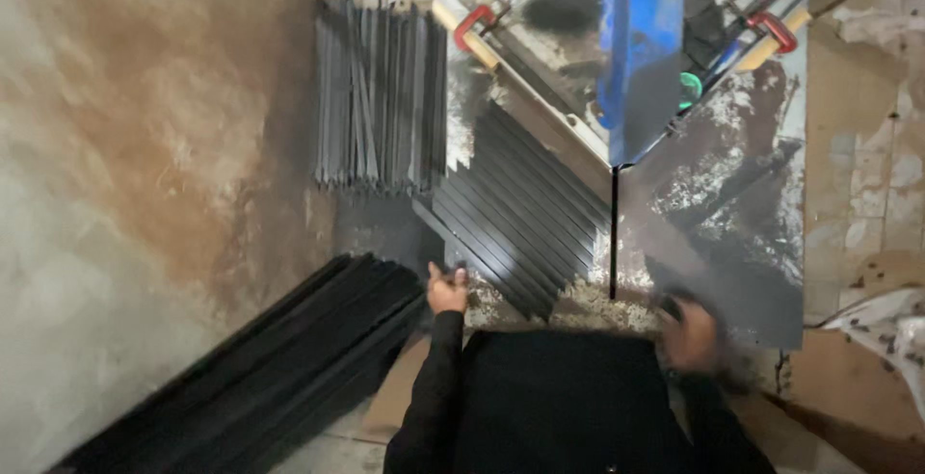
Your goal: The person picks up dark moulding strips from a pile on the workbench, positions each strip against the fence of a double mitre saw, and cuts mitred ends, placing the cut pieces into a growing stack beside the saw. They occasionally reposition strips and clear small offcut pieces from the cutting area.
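My left hand [446, 291] sits at the near edge of the bench [771, 272], fingers curled over the near ends of the dark strips [515, 219] lying diagonally in a fanned stack; the grip looks narrow and closed on the nearest strip. My right hand [690, 334] is motion-blurred at the bench's front edge, and I cannot tell whether it is wide or holding anything.

A thin dark slot [614, 233] runs between the hands, under the blue saw guard [641, 55]. Red clamps [472, 23] hold the angled fences. More strips stand upright behind [381, 98]; a long bundle [260, 368] lies on the floor (left of me).

Risk, as I judge it: sawdust on the bench could let the stack slide toward the slot, and the blurred right hand is close to that line.
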Demonstrator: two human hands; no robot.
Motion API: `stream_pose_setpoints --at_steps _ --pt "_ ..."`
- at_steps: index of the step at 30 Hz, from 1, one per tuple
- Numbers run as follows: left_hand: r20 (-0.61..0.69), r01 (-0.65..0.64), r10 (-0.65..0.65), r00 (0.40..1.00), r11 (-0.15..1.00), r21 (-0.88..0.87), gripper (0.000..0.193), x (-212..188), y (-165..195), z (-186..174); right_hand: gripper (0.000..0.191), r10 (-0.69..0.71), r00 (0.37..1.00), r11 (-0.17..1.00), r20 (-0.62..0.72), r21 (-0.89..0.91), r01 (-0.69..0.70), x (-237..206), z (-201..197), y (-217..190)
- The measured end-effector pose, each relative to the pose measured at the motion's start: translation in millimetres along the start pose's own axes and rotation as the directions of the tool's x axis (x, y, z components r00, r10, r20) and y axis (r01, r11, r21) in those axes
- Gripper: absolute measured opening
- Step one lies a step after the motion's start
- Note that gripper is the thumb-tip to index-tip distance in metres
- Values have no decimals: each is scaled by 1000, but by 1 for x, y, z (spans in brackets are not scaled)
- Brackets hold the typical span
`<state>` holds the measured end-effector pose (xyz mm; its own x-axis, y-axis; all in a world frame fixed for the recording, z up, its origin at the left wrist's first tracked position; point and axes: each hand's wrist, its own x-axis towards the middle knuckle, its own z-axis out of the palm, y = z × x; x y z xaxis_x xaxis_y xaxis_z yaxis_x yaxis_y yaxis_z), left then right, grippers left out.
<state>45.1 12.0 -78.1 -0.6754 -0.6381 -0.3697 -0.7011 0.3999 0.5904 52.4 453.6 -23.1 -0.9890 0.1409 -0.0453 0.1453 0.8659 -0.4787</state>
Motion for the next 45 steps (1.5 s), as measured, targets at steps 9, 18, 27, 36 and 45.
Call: stream_pose_setpoints --at_steps 9,18,27,36,45 --pt "58 93 -97 994 994 54 112 -17 80 37 126 -141 925 984 353 -51 169 217 81 -260" --pt "116 126 -122 986 992 -23 116 -42 88 57 100 -417 784 892 460 38 451 186 105 -259" --pt "96 63 -64 993 998 21 128 -53 106 73 80 -673 593 706 443 144 694 136 116 -223" --pt "112 97 -96 989 995 -5 109 -69 93 67 82 -647 655 748 391 155 646 153 113 -202" --pt "385 113 -136 913 990 82 117 -63 77 58 70 -620 700 784 354 246 570 140 100 -149"
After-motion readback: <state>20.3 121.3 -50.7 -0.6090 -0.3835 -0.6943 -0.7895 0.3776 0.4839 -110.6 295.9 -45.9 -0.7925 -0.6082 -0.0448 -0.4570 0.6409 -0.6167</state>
